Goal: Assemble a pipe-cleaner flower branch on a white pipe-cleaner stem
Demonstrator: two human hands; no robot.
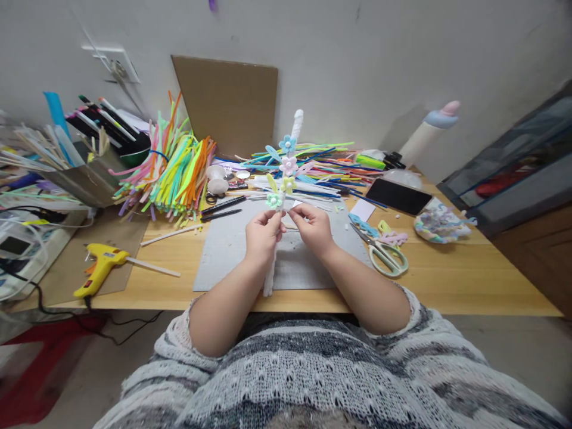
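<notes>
A: Head view. Left hand closed round the white fuzzy stem, gripping just under the lowest flower. The stem stands nearly upright over the grey mat, top end leaning slightly right, bottom end hanging past the table edge.

B: Right hand?

A: Right hand pinched at the fingertips, just beside the left, touching the stem at the same spot. Can't tell if it holds anything else (too small).

B: What's on the stem?

A: Four small flowers stacked: blue, pink, yellow, green at the bottom, right above the left thumb.

B: Surroundings?

A: Scissors right of the mat, near the right forearm. Dark phone behind them. Yellow glue gun well left, on brown card. A big bundle of coloured pipe cleaners at back left, more lying flat behind the hands. Cardboard sheet leaning on the wall. Two black pens left of the mat's far corner.
</notes>
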